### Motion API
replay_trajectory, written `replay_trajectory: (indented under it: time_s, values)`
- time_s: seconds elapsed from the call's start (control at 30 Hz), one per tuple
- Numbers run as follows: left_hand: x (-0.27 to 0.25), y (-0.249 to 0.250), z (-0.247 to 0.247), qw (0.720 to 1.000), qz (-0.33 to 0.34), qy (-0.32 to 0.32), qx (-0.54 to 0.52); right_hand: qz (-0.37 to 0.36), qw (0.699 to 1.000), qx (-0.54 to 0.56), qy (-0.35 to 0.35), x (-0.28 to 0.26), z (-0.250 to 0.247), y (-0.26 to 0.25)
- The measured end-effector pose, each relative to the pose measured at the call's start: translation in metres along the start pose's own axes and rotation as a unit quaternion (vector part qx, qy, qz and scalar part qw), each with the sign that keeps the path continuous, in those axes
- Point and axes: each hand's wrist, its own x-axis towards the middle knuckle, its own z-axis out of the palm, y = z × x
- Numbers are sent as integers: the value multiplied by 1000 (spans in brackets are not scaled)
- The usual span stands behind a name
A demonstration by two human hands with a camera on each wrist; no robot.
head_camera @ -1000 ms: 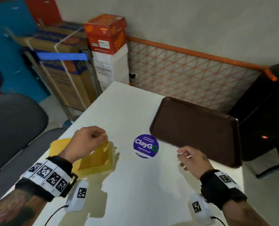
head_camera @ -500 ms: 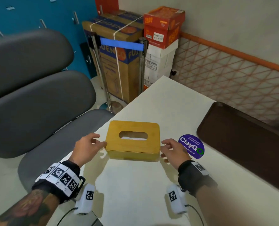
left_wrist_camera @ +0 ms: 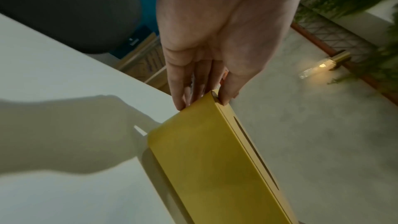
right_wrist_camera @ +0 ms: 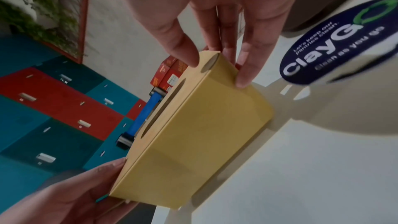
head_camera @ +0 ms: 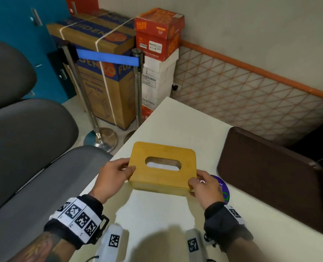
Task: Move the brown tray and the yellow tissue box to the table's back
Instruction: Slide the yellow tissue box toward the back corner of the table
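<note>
Nearest the camera, both wrists wear black bands with white square-code markers. The left hand (head_camera: pixel 113 174) pinches the left end of the yellow rectangular tissue box (head_camera: pixel 163 168) with the oval slot in its lid, thumb on the lid's edge and fingers (left_wrist_camera: pixel 180 91) down the end wall. The right hand (head_camera: pixel 206 187) pinches the right end the same way, thumb on top. The box is over the white tabletop (head_camera: pixel 156 220), near its left edge; its shadow suggests it is raised slightly. Just right of it lies a round dark-blue sticker (right_wrist_camera: pixel 336 43) reading "ClayGo" and "clean as you go". Further right sits the dark brown rectangular plastic tray (head_camera: pixel 270 178), at the tabletop's right side. Beyond the tabletop's far corner stands a red carton (head_camera: pixel 158 33) printed "HARD COPY", on white boxes (head_camera: pixel 156 80) marked "COPY PAPER".
</note>
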Motion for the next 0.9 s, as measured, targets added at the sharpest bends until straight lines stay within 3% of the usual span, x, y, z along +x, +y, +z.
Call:
replay_trajectory:
  time_s: [0.17, 0.43, 0.63, 0.9]
  values:
    - [80, 46, 30, 998, 55, -42, 13, 2, 997, 42, 69, 49, -22, -26]
    - [177, 107, 79, 988, 91, -111, 53, 27, 991, 46, 121, 121, -49, -60]
    - [225, 105, 107, 987, 85, -116, 77, 48, 989, 22, 138, 159, -52, -66]
    - [248, 96, 115, 990, 60, -110, 65, 21, 992, -36, 117, 176, -53, -65]
